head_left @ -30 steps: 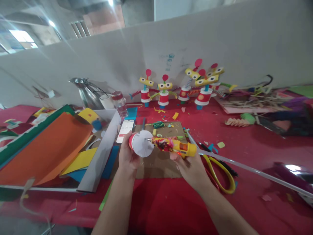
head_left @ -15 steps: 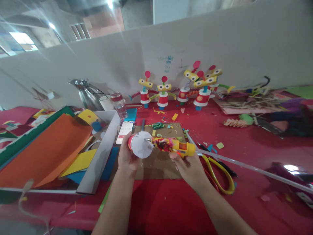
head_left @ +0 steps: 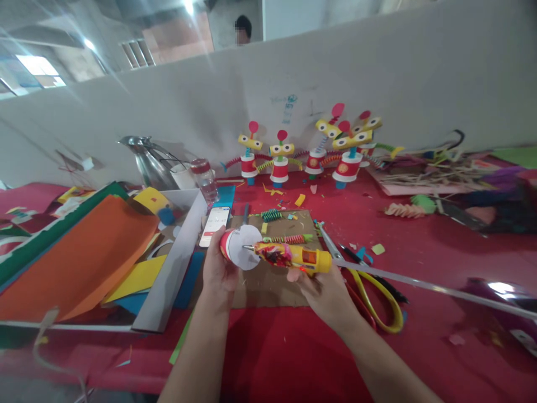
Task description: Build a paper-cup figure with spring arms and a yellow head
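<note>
My left hand (head_left: 218, 268) is wrapped around a red and white paper cup (head_left: 247, 254), its white round end turned to the right. In my right hand (head_left: 321, 288) is a yellow hot glue gun (head_left: 300, 256) with a stained barrel. The gun's metal nozzle points left and lies at the middle of the cup's white end; whether it touches I cannot tell. A clear glue stick (head_left: 398, 275) runs out of the gun's back to the right. Beneath both hands lies a brown cardboard sheet (head_left: 277, 291), bearing a red-green folded paper spring (head_left: 289, 239) and a dark green one (head_left: 271, 215).
Several paper-cup figures (head_left: 279, 168) stand along the wall. Left are a white box (head_left: 172, 291) of coloured paper, a phone (head_left: 213, 226), a glass jar (head_left: 205, 182) and a steel jug (head_left: 146, 162). Yellow-handled scissors (head_left: 394, 319) lie right. A person's head (head_left: 243, 27) shows beyond the wall.
The glue gun has shifted slightly left and down, its nozzle moving across the cup's white end. The red-green paper spring shows more fully. A person's head has appeared behind the wall.
</note>
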Demonstrator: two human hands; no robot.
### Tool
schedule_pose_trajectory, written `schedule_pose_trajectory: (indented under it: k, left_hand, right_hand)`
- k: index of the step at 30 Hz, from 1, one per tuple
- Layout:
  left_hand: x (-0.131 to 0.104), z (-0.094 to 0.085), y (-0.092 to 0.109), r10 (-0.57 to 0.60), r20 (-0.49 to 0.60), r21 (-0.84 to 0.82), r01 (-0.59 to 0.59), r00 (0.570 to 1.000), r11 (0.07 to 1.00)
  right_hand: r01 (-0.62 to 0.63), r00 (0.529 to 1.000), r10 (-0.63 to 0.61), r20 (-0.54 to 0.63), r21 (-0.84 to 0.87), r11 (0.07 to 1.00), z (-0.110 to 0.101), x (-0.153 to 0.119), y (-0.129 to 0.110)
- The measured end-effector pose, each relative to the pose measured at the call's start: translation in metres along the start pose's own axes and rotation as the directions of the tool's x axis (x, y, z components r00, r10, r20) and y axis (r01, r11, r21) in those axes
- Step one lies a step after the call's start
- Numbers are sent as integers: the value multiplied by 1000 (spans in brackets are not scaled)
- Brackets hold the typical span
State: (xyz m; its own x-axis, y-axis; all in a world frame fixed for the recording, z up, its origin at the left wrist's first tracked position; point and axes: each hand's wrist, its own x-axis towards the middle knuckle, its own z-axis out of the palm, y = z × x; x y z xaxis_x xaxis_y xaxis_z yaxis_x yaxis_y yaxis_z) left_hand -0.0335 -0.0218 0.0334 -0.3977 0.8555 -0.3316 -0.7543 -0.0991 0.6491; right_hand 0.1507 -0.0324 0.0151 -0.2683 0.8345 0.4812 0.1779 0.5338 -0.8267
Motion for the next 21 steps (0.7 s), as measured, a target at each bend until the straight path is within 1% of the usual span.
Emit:
schedule_pose_trajectory:
  k: [3,7,12,15,18,21]
  left_hand:
    - [0,1,2,19,-30,-10,-19,999,1000]
    - [-1,2,5,8,-36,-15,-9,999,1000]
    - [-3,4,7,31,-42,-53,-33,999,998]
    - [-4,3,8,29,-44,-70,-32,999,997]
    - [-3,2,7,28,-35,-78,-31,999,996]
    - [-2,0,6,-5,-37,-52,3,999,999]
  right_hand:
    - [48,999,-48,21,-5,999,-1,2,-4]
    - [77,997,-77,32,0,997,-2,5,-8]
    - [0,1000,0,31,4,1000,-3,7,-3]
    - [-18,999,18,34,-1,1000,-5,8,0]
    - [-48,999,48,4,-1,999,-6,8,-1]
    - [-80,997,80,-25,-20,997,-7,8,-3]
